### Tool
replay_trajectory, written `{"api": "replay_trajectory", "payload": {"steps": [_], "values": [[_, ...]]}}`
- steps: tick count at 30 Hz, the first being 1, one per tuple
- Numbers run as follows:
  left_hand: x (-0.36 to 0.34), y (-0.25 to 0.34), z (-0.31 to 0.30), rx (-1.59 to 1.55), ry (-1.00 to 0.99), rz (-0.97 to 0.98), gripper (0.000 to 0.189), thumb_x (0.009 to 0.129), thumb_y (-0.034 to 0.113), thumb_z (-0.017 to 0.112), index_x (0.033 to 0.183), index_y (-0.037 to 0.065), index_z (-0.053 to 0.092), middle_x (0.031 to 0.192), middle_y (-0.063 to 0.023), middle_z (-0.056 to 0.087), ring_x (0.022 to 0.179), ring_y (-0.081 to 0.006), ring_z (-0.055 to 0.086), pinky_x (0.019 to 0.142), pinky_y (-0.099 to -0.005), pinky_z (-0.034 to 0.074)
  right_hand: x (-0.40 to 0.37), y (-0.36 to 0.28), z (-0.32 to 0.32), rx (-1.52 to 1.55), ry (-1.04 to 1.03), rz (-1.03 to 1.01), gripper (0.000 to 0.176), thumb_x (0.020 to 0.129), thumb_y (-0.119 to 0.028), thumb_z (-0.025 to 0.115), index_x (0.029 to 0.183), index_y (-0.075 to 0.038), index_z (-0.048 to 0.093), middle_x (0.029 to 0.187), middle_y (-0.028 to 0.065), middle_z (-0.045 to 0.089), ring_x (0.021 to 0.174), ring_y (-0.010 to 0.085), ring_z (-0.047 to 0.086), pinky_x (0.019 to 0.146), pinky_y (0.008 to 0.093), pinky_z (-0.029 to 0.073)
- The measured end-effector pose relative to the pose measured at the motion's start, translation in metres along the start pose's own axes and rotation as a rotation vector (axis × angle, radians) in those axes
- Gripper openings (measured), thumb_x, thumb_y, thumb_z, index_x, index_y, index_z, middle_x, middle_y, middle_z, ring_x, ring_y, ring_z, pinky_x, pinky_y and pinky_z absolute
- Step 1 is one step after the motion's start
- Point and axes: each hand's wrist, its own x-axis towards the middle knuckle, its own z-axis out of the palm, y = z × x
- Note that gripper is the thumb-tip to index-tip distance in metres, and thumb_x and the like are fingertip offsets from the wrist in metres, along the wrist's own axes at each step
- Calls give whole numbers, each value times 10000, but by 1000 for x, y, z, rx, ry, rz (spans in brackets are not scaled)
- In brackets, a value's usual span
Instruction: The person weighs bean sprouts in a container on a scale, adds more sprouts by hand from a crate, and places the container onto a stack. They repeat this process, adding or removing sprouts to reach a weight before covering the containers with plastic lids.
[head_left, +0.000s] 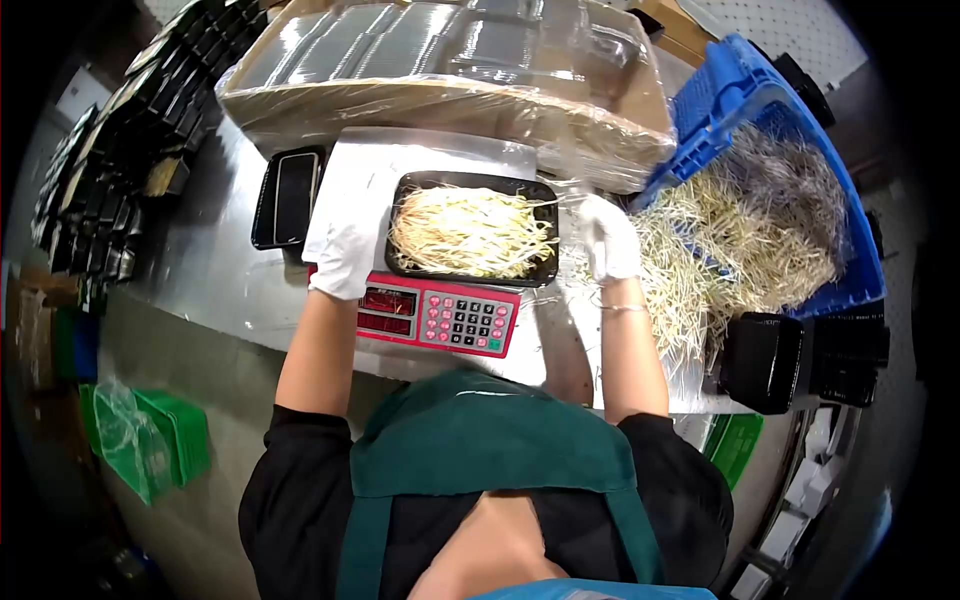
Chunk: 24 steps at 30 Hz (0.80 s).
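A black plastic tray [546, 268] filled with bean sprouts [470, 232] rests on the metal plate of a red digital scale [468, 318]. My left hand [345, 252], in a white glove, lies beside the tray's left edge with its fingers stretched out; their pale outline blends into the bright plate. To the right of the tray, my gloved right hand [611, 240] is curled, its fingers bent inward. A few thin strands show near its fingertips, but what it holds is hidden. Loose sprouts [690, 270] are heaped just right of this hand.
A blue crate [850, 240] lies tipped at the right, sprouts spilling from it. A plastic-lined cardboard box [450, 95] of clear containers stands behind the scale. Black trays [287, 198] sit at the left, with more [765, 362] at right. A green bin [170, 435] is on the floor.
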Motion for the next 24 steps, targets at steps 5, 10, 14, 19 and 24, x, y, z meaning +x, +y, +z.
{"api": "replay_trajectory", "payload": {"steps": [5, 10, 14, 19, 24], "values": [[18, 25, 14, -489, -84, -208, 392, 948, 204, 519, 1250, -32, 437, 1125, -153, 581, 1099, -214, 557, 972, -313, 434, -9, -15, 84, -583, 101, -119, 248, 893, -196, 588, 1028, -11, 683, 985, 75, 681, 884, 120, 598, 836, 247, 454], [22, 12, 9, -153, -18, -166, 373, 864, 114, 617, 1202, -3, 511, 1071, -91, 613, 1023, -164, 573, 910, -305, 443, -2, 4, 89, -760, 113, -276, 183, 908, -125, 562, 1006, -23, 678, 840, -13, 637, 703, 42, 508, 635, 194, 414], [18, -19, 5, -33, 28, -235, 259, 856, 119, 628, 1081, -11, 624, 1052, -50, 615, 903, -134, 579, 822, -262, 460, -5, 11, 77, -520, 90, -161, 179, 925, -154, 566, 1021, -27, 647, 895, -10, 636, 760, 54, 530, 688, 216, 440], [17, -7, 13, -111, 60, -411, 251, 850, 139, 641, 1049, -14, 646, 989, -39, 635, 903, -126, 581, 832, -266, 455, -10, 5, 81, -370, 39, 36, 158, 932, -190, 582, 914, -44, 638, 841, -19, 613, 755, 51, 526, 687, 220, 447], [27, -21, -1, -125, -62, -224, 231, 844, 126, 644, 1041, 5, 643, 992, -50, 636, 868, -136, 594, 825, -271, 463, -5, 16, 73, -436, 35, -108, 195, 916, -204, 596, 903, -12, 628, 827, 2, 615, 735, 70, 521, 672, 238, 445]]}}
